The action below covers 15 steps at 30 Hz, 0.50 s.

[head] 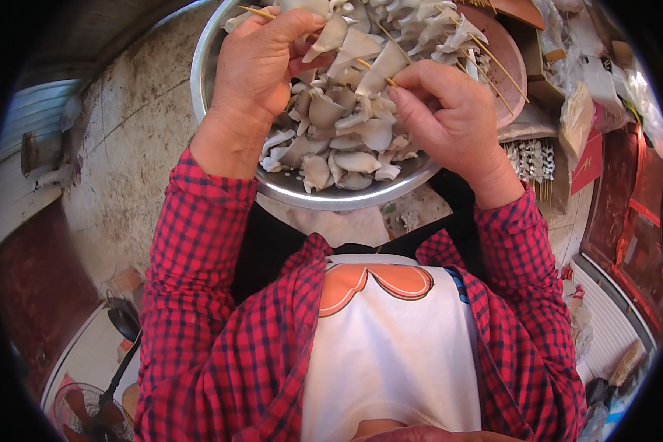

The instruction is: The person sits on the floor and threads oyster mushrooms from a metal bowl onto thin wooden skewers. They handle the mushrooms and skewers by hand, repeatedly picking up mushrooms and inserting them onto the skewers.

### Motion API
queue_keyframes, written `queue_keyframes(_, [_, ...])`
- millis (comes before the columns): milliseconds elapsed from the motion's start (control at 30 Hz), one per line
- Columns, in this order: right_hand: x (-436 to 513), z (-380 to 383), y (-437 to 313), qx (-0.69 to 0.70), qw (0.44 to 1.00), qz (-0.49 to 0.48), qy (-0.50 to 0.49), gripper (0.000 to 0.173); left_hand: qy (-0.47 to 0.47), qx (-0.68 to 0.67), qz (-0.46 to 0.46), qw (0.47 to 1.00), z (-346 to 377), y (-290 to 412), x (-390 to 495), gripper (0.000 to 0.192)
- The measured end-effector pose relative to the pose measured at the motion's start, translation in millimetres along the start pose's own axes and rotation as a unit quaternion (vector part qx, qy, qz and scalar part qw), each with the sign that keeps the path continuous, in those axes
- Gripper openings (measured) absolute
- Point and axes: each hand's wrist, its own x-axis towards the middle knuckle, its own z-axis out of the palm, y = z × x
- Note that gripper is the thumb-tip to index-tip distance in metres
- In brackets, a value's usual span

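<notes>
My left hand holds mushroom pieces on a wooden skewer near the skewer's upper left part; a bare end pokes out above this hand. My right hand pinches the skewer's other end between thumb and fingers. Pale oyster mushroom pieces are threaded on it between the hands. Beneath both hands lies a heap of loose grey oyster mushrooms in a large round metal basin. Filled mushroom skewers lie at the basin's upper right, their bare stick ends pointing down right.
Beyond the basin's right side is a pinkish tub. Smaller filled skewers stand in a cardboard box below it. Plastic bags and a red box are at the right. A fan stands at the lower left, on the stained floor's side.
</notes>
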Motion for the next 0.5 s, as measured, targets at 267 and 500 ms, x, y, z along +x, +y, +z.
queue_keyframes(267, [-4, -3, 2, 0.011, 1.000, 0.006, -0.015, 0.008, 0.127, 0.115, -0.049, 0.984, 3, 16, -1, 0.017])
queue_keyframes(500, [-2, -4, -1, -0.013, 1.000, 0.002, -0.015, 0.009, 0.085, 0.066, -0.051, 0.993, -3, 14, -2, 0.016])
